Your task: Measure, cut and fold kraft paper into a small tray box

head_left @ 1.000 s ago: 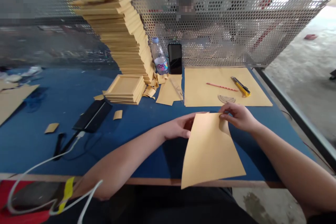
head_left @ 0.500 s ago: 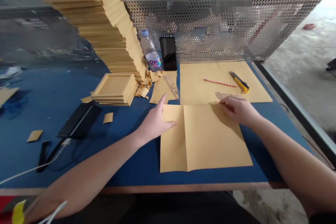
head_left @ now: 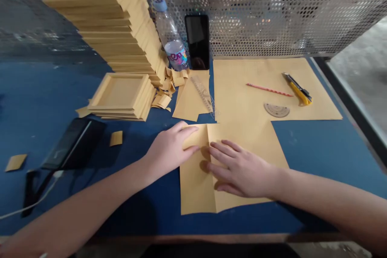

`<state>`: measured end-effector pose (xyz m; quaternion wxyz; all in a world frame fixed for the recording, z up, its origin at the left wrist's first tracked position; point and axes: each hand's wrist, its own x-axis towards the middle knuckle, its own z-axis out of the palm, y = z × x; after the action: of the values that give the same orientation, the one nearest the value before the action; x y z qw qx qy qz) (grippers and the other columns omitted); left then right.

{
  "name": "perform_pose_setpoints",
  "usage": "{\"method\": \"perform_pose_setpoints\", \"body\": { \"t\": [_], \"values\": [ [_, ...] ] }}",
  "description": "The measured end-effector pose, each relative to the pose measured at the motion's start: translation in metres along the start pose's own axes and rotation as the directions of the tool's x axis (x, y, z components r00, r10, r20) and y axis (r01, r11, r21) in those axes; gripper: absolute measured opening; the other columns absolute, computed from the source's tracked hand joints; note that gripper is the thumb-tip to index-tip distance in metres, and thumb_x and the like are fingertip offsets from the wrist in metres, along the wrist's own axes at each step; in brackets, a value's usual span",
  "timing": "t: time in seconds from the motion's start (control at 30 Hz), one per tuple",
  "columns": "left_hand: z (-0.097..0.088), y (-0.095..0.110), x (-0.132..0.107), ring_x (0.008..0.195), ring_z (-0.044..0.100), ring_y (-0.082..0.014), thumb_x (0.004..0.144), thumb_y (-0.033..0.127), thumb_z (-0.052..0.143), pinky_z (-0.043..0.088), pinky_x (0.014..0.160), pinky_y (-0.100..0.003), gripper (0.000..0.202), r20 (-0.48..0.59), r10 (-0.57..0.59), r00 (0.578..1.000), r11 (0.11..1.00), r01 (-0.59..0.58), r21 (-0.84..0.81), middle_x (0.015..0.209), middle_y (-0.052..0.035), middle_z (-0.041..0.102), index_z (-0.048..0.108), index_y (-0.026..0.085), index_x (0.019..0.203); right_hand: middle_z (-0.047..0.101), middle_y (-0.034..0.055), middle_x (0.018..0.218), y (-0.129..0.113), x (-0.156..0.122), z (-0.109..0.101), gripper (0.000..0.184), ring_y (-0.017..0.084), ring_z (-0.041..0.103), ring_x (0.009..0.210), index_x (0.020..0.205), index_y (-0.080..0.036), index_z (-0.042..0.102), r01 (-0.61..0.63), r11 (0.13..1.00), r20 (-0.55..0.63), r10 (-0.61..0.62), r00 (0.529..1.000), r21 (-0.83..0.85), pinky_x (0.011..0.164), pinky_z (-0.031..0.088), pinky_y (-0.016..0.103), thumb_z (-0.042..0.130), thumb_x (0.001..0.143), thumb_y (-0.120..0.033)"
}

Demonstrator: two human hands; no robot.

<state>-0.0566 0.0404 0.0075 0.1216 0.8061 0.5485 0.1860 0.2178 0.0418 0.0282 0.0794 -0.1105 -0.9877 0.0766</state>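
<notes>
A sheet of brown kraft paper (head_left: 198,193) lies in front of me on the blue table, an upright crease dividing a narrow left panel from a wider right one. At its upper left edge, my left hand (head_left: 169,147) grips the sheet, with thumb and index finger over the paper; its other fingers are partly hidden. My right hand (head_left: 244,171) is open, palm down over the right panel, its spread fingertips close to the crease. Beyond the sheet are a clear ruler (head_left: 201,92), a protractor (head_left: 276,109), a red pencil (head_left: 269,90) and a yellow utility knife (head_left: 298,88).
A tall leaning stack of folded paper trays (head_left: 105,28) stands back left, beside a short stack (head_left: 121,92). A water bottle (head_left: 173,44) and a phone (head_left: 198,42) stand before the perforated metal screen (head_left: 256,20). A black device with a cable (head_left: 74,143) lies left.
My right hand has left the sheet's top right edge and come down leftward, flat near the crease. My left hand has closed in on the left edge. The view has shifted closer.
</notes>
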Motion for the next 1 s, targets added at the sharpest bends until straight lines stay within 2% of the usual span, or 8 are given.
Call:
{"method": "perform_pose_setpoints", "body": {
  "t": [0.1,0.23,0.4,0.53,0.67,0.8,0.9,1.0],
  "values": [
    [-0.002,-0.004,0.001,0.104,0.069,-0.0326,0.089,0.033,0.077,0.06,0.094,-0.052,0.04,-0.026,0.037,0.999,0.998,-0.035,0.058,0.114,-0.0133,0.068,0.073,0.018,0.125,0.057,0.023,0.149,0.012,0.004,0.006,0.048,0.038,0.055,0.137,0.139,-0.012,0.06,0.004,0.999,0.051,-0.006,0.999,0.043,0.116,0.047,0.056,0.048,0.108,-0.047],
    [-0.001,-0.005,0.003,0.133,0.053,-0.0454,0.095,0.035,0.068,0.046,0.108,-0.069,0.035,-0.083,0.084,0.993,0.992,-0.076,0.098,0.144,-0.0241,0.055,0.073,0.016,0.124,0.05,0.024,0.159,0.022,0.002,0.011,0.047,0.04,0.049,0.147,0.144,-0.015,0.059,0.009,0.998,0.049,-0.012,0.999,0.057,0.121,0.042,0.06,0.053,0.107,-0.043],
    [0.005,-0.004,0.002,0.138,0.056,-0.0374,0.097,0.036,0.065,0.046,0.115,-0.06,0.036,0.018,0.266,0.964,0.964,-0.266,0.02,0.146,-0.0177,0.061,0.07,0.018,0.127,0.046,0.0249,0.163,0.026,-0.001,0.012,0.049,0.041,0.046,0.151,0.148,-0.015,0.058,0.035,0.998,0.058,-0.038,0.998,0.056,0.122,0.042,0.06,0.054,0.106,-0.04],
    [0.0,-0.008,0.012,0.131,0.061,-0.0346,0.101,0.029,0.058,0.05,0.111,-0.055,0.032,0.053,0.303,0.951,0.953,-0.304,-0.001,0.141,-0.0184,0.065,0.07,0.015,0.126,0.042,0.0253,0.166,0.027,-0.002,0.013,0.05,0.042,0.042,0.154,0.151,-0.015,0.055,0.032,0.997,0.097,-0.039,0.994,0.068,0.123,0.041,0.062,0.052,0.107,-0.04],
    [-0.008,-0.015,0.058,0.129,0.064,-0.0311,0.102,0.009,0.042,0.046,0.113,-0.052,0.042,0.099,0.314,0.944,0.949,-0.316,0.01,0.14,-0.019,0.067,0.066,0.012,0.135,0.038,0.0252,0.168,0.029,-0.003,0.014,0.051,0.043,0.038,0.156,0.153,-0.016,0.053,0.042,0.995,0.107,-0.052,0.993,0.09,0.123,0.04,0.064,0.05,0.108,-0.039],
    [-0.007,-0.025,0.127,0.14,0.057,-0.0292,0.092,0.002,0.051,0.038,0.12,-0.049,0.051,0.189,0.342,0.92,0.938,-0.347,-0.007,0.145,-0.0106,0.067,0.066,0.019,0.138,0.037,0.0245,0.169,0.033,-0.003,0.014,0.053,0.042,0.035,0.158,0.153,-0.012,0.052,0.037,0.993,0.129,-0.051,0.99,0.111,0.125,0.038,0.064,0.046,0.109,-0.041],
    [-0.004,-0.031,0.166,0.119,0.068,-0.0264,0.083,0.005,0.065,0.044,0.111,-0.043,0.042,0.244,0.345,0.906,0.936,-0.35,-0.022,0.119,-0.0041,0.077,0.076,0.024,0.119,0.037,0.0242,0.169,0.035,-0.003,0.014,0.054,0.04,0.035,0.158,0.152,-0.01,0.053,0.038,0.989,0.124,-0.056,0.991,0.142,0.126,0.036,0.063,0.046,0.11,-0.042],
    [-0.008,-0.026,0.183,0.1,0.07,-0.0258,0.074,0.009,0.074,0.047,0.103,-0.043,0.03,0.272,0.356,0.894,0.931,-0.363,-0.029,0.096,-0.0017,0.076,0.08,0.024,0.099,0.037,0.0242,0.169,0.036,-0.002,0.013,0.053,0.039,0.035,0.159,0.151,-0.01,0.055,0.039,0.985,0.109,-0.057,0.992,0.166,0.126,0.036,0.063,0.047,0.11,-0.042]
  ]
}}
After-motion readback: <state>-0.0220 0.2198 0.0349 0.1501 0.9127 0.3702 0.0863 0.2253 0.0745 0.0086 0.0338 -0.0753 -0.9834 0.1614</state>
